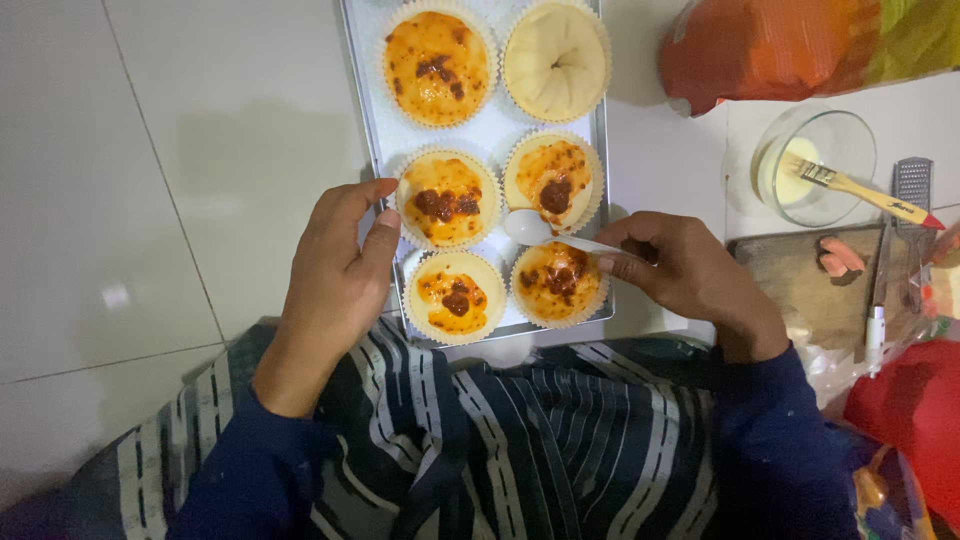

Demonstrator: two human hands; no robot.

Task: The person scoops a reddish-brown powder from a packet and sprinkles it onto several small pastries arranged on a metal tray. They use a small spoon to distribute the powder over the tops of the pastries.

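Observation:
A metal baking tray (pixel 372 120) lies on the white tiled floor with several round buns in paper cups. Most buns, such as the middle right one (pixel 553 177), carry orange glaze and dark red sauce; the far right bun (pixel 556 60) is plain and pale. My left hand (pixel 335 275) rests against the tray's left edge, thumb beside the middle left bun (pixel 445 198). In my right hand (pixel 690 280) is a white spoon (pixel 535 229), its bowl just below the middle right bun.
A glass bowl (pixel 815 165) with pale liquid and a wooden-handled brush (pixel 850 185) stands at the right. Beside it lie a wooden board (pixel 800 290), a small grater (pixel 912 185) and a knife. An orange-green bag (pixel 790 45) sits at the top right, something red at the lower right.

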